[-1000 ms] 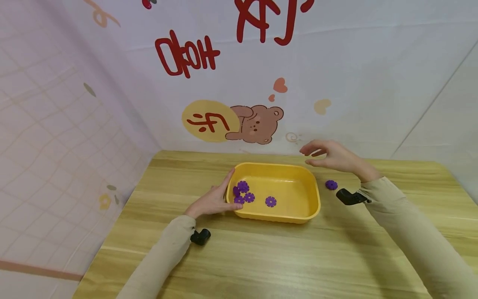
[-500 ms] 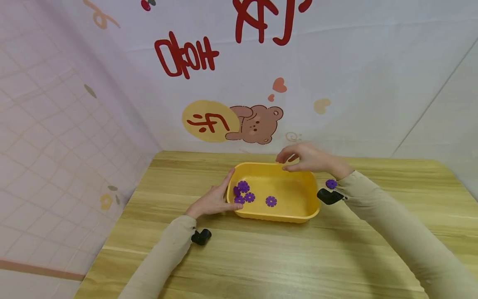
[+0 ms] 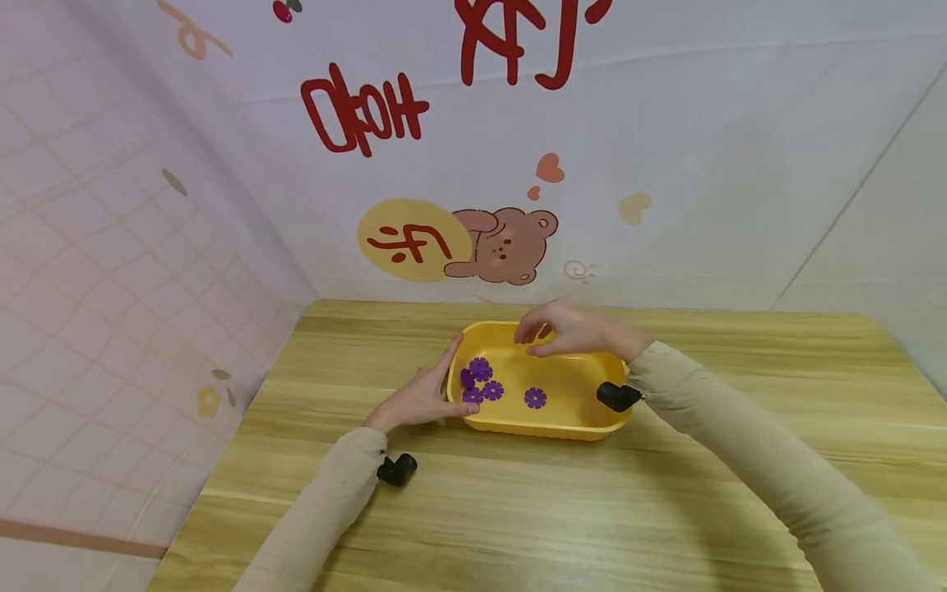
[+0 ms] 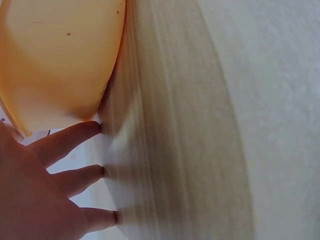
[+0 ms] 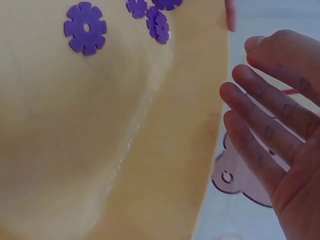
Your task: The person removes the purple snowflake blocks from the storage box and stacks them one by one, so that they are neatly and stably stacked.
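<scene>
A yellow plastic basin (image 3: 573,386) sits on the wooden table. Several purple snowflake discs (image 3: 492,390) lie bunched inside its left end, and a single purple disc (image 3: 536,398) lies nearer the middle. My left hand (image 3: 414,401) spreads around the basin's left end, thumb at the front corner and index finger along the rim; in the left wrist view the other fingers are straight, their tips down at the table. Over the back rim hovers my right hand (image 3: 573,329), with fingers loosely bent and nothing between them. The right wrist view shows its fingers (image 5: 255,130) apart and bare.
The wooden table (image 3: 518,510) runs back to a white wall cloth (image 3: 703,164) printed with a bear and red characters. A grid-patterned cloth (image 3: 111,271) borders the left side. Black wrist mounts (image 3: 397,469) stick out from both sleeves.
My right hand has swung left and slightly down, from right of the basin to over its back rim. The disc right of the basin is now hidden behind the right arm. My left hand stays put.
</scene>
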`<state>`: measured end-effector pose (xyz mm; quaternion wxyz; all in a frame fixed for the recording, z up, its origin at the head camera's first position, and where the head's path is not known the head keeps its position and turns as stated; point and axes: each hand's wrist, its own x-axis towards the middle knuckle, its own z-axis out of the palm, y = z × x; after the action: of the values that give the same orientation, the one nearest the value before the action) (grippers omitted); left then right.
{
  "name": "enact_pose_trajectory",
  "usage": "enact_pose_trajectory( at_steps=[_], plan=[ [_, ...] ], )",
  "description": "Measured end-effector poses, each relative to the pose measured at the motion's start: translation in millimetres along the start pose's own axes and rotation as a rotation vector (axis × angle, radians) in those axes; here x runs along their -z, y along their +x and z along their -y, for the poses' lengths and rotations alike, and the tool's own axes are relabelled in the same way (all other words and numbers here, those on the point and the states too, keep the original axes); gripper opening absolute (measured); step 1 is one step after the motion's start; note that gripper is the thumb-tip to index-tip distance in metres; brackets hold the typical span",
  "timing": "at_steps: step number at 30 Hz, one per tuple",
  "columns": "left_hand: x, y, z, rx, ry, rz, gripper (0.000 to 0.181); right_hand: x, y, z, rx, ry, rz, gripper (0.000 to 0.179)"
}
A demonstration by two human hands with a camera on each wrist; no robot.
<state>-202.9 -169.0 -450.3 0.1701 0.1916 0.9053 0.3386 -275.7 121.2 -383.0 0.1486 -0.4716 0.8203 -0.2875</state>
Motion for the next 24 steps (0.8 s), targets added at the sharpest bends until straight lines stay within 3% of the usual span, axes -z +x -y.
enact_pose_trajectory(
  at_steps=[24],
  plan=[
    [0.2,-1.2,2.9,-0.016,0.000,-0.005,0.117,-53.0,34.0,-27.9,0.029,0.193,0.064,0.018]
  ],
)
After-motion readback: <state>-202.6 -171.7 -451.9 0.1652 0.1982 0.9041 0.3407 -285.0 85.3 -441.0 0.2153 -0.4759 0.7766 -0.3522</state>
